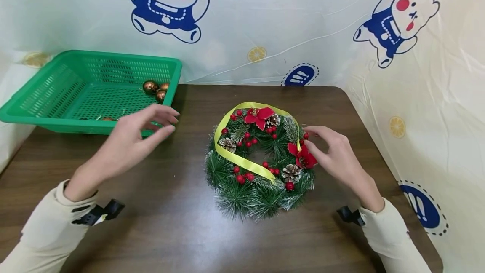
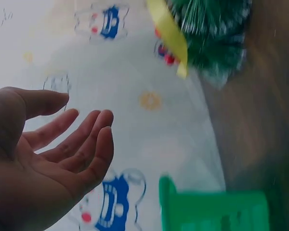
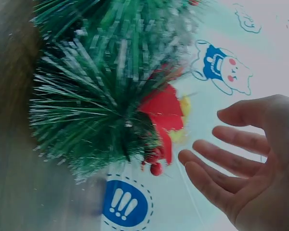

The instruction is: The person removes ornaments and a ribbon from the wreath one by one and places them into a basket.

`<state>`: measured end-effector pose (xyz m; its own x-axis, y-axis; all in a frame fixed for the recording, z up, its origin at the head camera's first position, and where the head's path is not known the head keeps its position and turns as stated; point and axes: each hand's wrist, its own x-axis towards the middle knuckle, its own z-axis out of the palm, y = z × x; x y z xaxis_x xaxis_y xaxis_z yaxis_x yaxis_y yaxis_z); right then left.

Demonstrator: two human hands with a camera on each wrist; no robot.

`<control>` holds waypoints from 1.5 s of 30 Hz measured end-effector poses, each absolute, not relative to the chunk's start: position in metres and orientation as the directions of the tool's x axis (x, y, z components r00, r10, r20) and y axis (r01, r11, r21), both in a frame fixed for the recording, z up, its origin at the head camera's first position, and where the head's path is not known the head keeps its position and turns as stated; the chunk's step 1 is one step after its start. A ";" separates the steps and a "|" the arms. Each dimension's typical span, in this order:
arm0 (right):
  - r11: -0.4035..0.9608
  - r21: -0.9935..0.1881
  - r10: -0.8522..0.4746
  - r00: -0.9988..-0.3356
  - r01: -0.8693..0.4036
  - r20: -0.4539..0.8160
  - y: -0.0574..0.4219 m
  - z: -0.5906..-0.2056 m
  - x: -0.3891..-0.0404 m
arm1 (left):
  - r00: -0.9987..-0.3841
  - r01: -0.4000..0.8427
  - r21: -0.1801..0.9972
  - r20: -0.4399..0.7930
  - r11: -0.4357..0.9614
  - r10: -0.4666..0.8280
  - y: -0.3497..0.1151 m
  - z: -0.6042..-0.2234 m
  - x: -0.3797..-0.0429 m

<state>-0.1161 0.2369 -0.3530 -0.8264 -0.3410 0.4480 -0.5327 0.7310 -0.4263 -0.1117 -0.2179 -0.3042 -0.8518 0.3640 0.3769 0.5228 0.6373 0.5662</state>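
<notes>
A green Christmas wreath (image 1: 242,199) with red berries, pinecones and two red poinsettias lies flat on the table. Over its top runs a loose loop of yellow ribbon (image 1: 246,164). My right hand (image 1: 337,157) hovers at the wreath's right edge beside a poinsettia (image 1: 303,157); in the right wrist view its loosely bent fingers hold nothing. To the left, between the basket and the wreath, my left hand (image 1: 132,140) is in the air with fingers relaxed. The left wrist view shows nothing in that palm (image 2: 48,178).
At the back left stands a green plastic basket (image 1: 57,122) with several shiny brown balls (image 1: 150,87) in its right corner and small items near its front wall. A white printed sheet (image 1: 242,20) hangs behind the brown table (image 1: 182,231) and along its right side.
</notes>
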 end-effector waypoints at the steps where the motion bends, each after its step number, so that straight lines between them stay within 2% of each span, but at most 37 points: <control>1: 0.729 -0.426 -0.342 -0.824 -0.536 0.452 0.236 -0.355 -0.118 | -0.844 0.536 0.565 0.368 0.627 0.390 -0.212 -0.307 -0.111; 6: 0.717 -0.422 -0.362 -0.814 -0.554 0.455 0.229 -0.360 -0.123 | -0.793 0.594 0.587 0.314 0.550 0.522 -0.181 -0.323 -0.108; 11: 0.748 -0.400 -0.366 -0.832 -0.530 0.417 0.219 -0.360 -0.128 | -0.764 0.599 0.615 0.247 0.513 0.597 -0.159 -0.338 -0.109; 19: 0.796 -0.338 -0.388 -0.851 -0.503 0.354 0.213 -0.361 -0.134 | -0.753 0.589 0.604 0.169 0.537 0.636 -0.141 -0.351 -0.115; 26: 0.812 -0.305 -0.394 -0.852 -0.498 0.344 0.214 -0.359 -0.138 | -0.748 0.597 0.607 0.184 0.524 0.638 -0.135 -0.358 -0.118; 32: 0.822 -0.303 -0.333 -0.838 -0.483 0.432 0.212 -0.354 -0.142 | -0.797 0.568 0.606 0.234 0.557 0.557 -0.136 -0.357 -0.116; 38: 0.788 -0.362 -0.281 -0.814 -0.498 0.508 0.214 -0.347 -0.146 | -0.829 0.551 0.631 0.340 0.546 0.444 -0.138 -0.352 -0.116; 45: 0.751 -0.393 -0.242 -0.774 -0.531 0.585 0.218 -0.340 -0.147 | -0.848 0.521 0.680 0.481 0.516 0.222 -0.141 -0.345 -0.118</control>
